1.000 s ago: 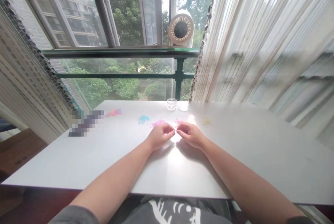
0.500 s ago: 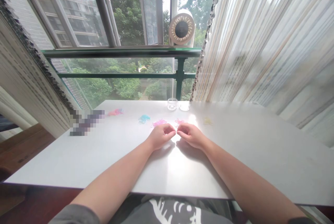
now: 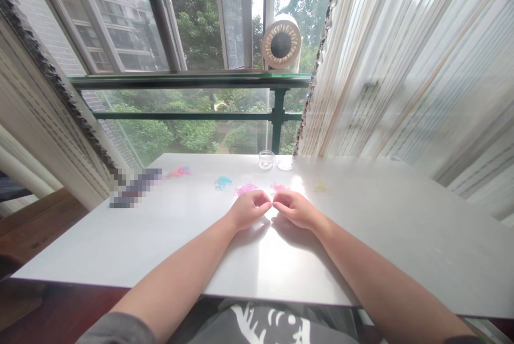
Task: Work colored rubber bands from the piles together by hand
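Observation:
Above the white table (image 3: 180, 237), my left hand (image 3: 249, 209) and my right hand (image 3: 295, 207) meet almost tip to tip. Both are closed in a pinch, and anything between the fingertips is too small to make out. Just beyond my left hand lies a pile of magenta rubber bands (image 3: 244, 189). A pink pile of rubber bands (image 3: 278, 188) is partly hidden behind my right hand. Further left are blue rubber bands (image 3: 223, 182), and to the right are pale yellow rubber bands (image 3: 320, 187).
Near the far edge stand a clear round container (image 3: 265, 160) and a clear shallow dish or lid (image 3: 285, 164). A red and multicoloured pile (image 3: 179, 172) and a blurred-out dark object (image 3: 136, 189) lie at the left. A white fan (image 3: 281, 41) stands by the window, between curtains.
My hands stay pinched close together, with barely any movement. The view has shifted very slightly; the piles and containers lie as before.

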Available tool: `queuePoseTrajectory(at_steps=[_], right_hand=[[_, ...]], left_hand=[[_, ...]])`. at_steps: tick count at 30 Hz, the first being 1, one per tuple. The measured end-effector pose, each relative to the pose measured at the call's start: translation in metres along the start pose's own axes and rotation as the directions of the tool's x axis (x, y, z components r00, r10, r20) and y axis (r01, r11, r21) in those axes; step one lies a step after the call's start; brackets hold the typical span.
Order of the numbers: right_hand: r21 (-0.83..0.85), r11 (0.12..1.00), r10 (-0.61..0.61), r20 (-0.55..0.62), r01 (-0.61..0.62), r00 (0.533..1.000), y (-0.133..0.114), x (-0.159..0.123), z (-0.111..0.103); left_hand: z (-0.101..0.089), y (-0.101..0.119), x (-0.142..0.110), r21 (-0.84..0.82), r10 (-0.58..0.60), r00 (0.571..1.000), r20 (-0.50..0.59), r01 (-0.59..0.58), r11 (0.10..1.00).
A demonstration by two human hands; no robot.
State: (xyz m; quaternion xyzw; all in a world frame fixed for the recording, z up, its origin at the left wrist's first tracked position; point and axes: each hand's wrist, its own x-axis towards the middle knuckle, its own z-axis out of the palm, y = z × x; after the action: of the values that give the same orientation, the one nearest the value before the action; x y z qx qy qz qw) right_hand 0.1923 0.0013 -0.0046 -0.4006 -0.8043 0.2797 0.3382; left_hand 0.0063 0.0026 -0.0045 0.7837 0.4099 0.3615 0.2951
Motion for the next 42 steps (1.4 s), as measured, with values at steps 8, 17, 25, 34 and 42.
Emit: queuePoseTrajectory(at_steps=[8,17,25,34,42], right_hand=[[-0.011,1.000,-0.015,0.006,0.015,1.000,-0.0016,0.0002,0.0006],[-0.008,1.000,-0.013,0.007,0.013,1.000,0.0013,-0.0003,0.0014],[0.005,1.000,-0.024,0.013,0.024,1.000,0.0007,-0.0003,0.0010],[-0.003,1.000,-0.016,0.008,0.016,1.000,0.0001,-0.0005,0.0008],[-0.005,1.000,-0.025,0.000,0.025,1.000,-0.0016,0.0002,-0.0001]], left_hand=[[0.0003,-0.0003,0.0000,-0.002,-0.004,1.000,0.006,0.004,1.000],[0.0008,-0.0008,-0.0008,-0.003,-0.003,1.000,0.019,0.003,1.000],[0.0005,-0.0018,-0.0002,0.019,0.002,1.000,0.031,-0.002,1.000],[0.0002,-0.0034,0.0004,0.032,0.014,0.999,0.029,-0.015,0.999],[0.0012,-0.0037,-0.0007,0.010,0.002,0.999,0.042,-0.002,1.000]])
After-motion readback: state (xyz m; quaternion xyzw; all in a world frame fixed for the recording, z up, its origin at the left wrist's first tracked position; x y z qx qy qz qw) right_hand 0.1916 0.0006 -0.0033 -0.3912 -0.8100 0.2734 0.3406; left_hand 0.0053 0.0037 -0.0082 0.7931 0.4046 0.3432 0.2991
